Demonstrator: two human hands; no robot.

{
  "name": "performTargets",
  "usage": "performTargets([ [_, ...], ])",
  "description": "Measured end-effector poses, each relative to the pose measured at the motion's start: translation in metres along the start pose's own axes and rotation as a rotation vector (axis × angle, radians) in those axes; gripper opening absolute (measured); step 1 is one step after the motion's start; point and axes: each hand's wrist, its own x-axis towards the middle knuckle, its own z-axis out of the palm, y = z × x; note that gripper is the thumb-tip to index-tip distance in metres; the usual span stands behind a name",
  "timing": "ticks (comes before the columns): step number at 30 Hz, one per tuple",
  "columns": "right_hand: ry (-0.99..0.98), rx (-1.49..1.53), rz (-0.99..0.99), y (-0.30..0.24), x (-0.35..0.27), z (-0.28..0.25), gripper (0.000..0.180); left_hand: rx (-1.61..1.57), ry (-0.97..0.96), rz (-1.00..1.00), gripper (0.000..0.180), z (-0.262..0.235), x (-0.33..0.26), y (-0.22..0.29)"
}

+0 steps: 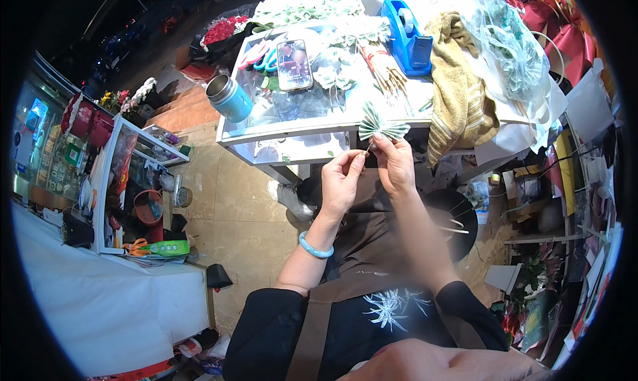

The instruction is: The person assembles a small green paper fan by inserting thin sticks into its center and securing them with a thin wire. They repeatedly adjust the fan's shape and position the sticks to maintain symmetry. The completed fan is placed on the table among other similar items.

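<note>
Just off the near edge of the table, a pale green pleated paper fan spreads out like a butterfly. My right hand pinches it at its gathered base, thumb uppermost. Close beside, my left hand has thumb and forefinger pressed together on a thin stem-like piece just under the fan; whether it is wire or stick is too small to tell. Behind the fan on the table lies a bundle of thin brown sticks, with more pleated green paper pieces to its left.
On the glass-topped table are a phone, a blue steel cup, scissors and a blue tape dispenser. A tan towel hangs over the front edge, near a clear plastic bag. A black round stool stands right.
</note>
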Motion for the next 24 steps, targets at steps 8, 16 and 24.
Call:
performTargets([
  [8, -0.140, -0.561, 0.003, -0.053, 0.026, -0.001, 0.031, -0.149, 0.249, 0.125, 0.017, -0.028, 0.008, 0.014],
  [16, 0.221, -1.272, -0.836, -0.159, 0.159, -0.025, 0.028, -0.182, 0.376, 0.215, 0.015, -0.040, 0.009, 0.012],
  [24, 0.249, -1.182, 0.047, -0.157, 0.206, -0.023, 0.052, -0.192, 0.528, 0.314, 0.017, -0.067, 0.004, 0.025],
])
